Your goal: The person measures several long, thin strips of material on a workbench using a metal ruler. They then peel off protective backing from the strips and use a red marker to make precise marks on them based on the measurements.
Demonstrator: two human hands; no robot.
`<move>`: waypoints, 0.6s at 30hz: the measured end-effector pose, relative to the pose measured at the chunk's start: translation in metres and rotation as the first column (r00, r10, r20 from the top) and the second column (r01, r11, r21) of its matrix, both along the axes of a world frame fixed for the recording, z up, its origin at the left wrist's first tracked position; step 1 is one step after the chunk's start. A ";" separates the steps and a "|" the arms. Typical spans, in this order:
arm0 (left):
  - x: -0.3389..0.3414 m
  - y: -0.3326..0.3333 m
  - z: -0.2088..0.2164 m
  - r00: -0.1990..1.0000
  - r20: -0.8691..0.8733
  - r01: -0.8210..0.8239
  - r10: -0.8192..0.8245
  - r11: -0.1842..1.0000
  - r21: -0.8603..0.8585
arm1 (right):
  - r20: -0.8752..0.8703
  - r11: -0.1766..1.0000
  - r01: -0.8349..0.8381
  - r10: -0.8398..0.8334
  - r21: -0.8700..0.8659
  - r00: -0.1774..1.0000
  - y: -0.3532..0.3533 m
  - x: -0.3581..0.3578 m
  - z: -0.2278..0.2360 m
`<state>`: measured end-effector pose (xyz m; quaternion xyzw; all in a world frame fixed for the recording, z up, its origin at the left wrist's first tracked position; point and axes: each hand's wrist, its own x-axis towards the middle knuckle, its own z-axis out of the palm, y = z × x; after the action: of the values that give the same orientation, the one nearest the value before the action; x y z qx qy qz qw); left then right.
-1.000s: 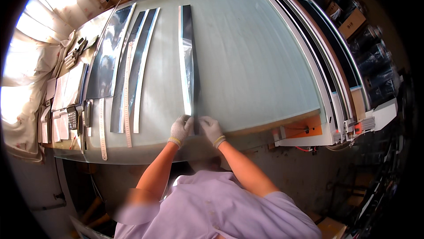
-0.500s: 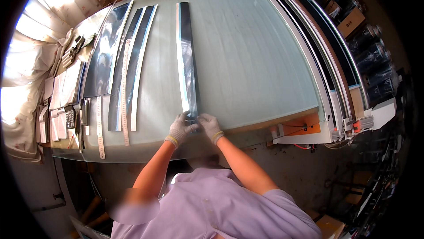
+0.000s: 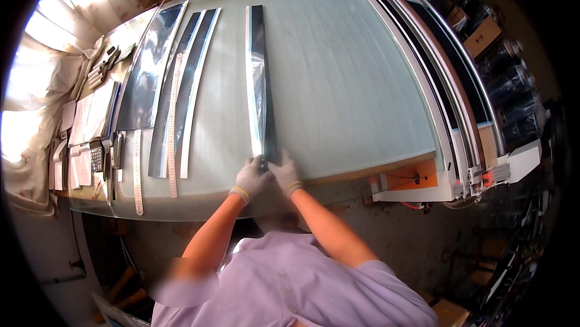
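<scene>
A long, glossy dark film strip (image 3: 258, 79) with a white and light-blue left edge lies lengthwise on the glass-topped table (image 3: 338, 85). Both hands wear pale knit gloves with yellowish cuffs and meet at the strip's near end. My left hand (image 3: 250, 177) is closed at its left corner, the thumb pointing right. At the right corner my right hand (image 3: 284, 173) has its thumb against the film and its fingers reaching along the right edge. The gloves partly cover the end of the strip, so the exact grip is hard to see.
Left of the strip lie other dark film strips (image 3: 196, 73), a wider film sheet (image 3: 148, 73) and long rulers (image 3: 173, 145). Papers (image 3: 90, 112) and a calculator (image 3: 96, 156) sit at the far left. A metal-railed machine frame (image 3: 444, 85) borders the right side.
My right hand's fingers have stretched farther up along the strip's right edge. My left hand stays at the near end, slightly lower. The whole scene has shifted slightly as my head moved.
</scene>
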<state>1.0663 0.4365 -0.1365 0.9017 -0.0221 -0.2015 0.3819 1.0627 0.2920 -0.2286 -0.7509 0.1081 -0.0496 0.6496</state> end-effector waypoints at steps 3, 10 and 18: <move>-0.004 0.012 -0.003 0.997 -0.007 -0.080 0.079 0.992 -0.102 | -0.144 0.994 -0.005 -0.010 -0.105 0.989 0.013 0.003 0.030; -0.006 -0.015 -0.005 0.980 0.155 -0.150 0.126 0.977 0.154 | -0.162 0.958 -0.070 0.119 0.278 0.980 -0.010 -0.002 0.018; 0.000 0.045 0.028 0.935 0.185 -0.310 0.301 0.950 0.022 | -0.232 0.977 -0.119 0.159 0.175 0.960 -0.143 -0.030 0.017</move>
<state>1.0659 0.4817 -0.1089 0.9180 0.0890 -0.0580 0.3821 1.0325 0.1487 -0.2115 -0.7027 0.1379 0.0982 0.6911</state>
